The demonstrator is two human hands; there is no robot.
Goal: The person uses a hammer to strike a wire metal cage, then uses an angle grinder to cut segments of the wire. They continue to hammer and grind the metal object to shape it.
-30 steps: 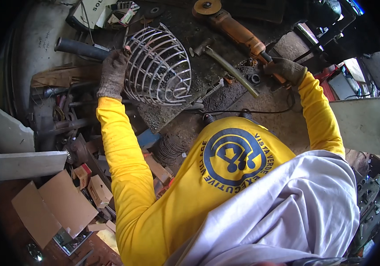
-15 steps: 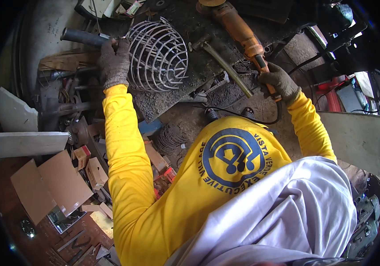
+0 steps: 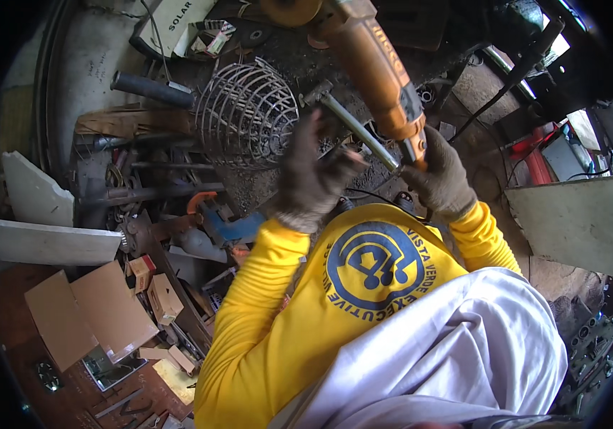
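Observation:
An orange angle grinder is raised over the work surface, its round disc pointing to the upper left. Gloved in grey-brown, my right hand grips the grinder's rear end. My left hand, gloved too, is in the air left of the grinder with fingers apart and nothing in it; bare fingertips poke out of the glove. Beyond it lies a round cage of bent metal rods on the dark, gritty surface. A hammer with a metal handle shows between the cage and the grinder, partly below the grinder.
Left of the cage are a dark tube and a heap of pipes and tools. A blue-and-orange tool sits nearer me. Open cardboard boxes stand at lower left, a pale panel at right. A dark cord runs at upper right.
My left hand has left the cage's left rim and come right, toward the grinder. My right hand has moved slightly closer to me, and the grinder appears larger, lifted nearer the camera.

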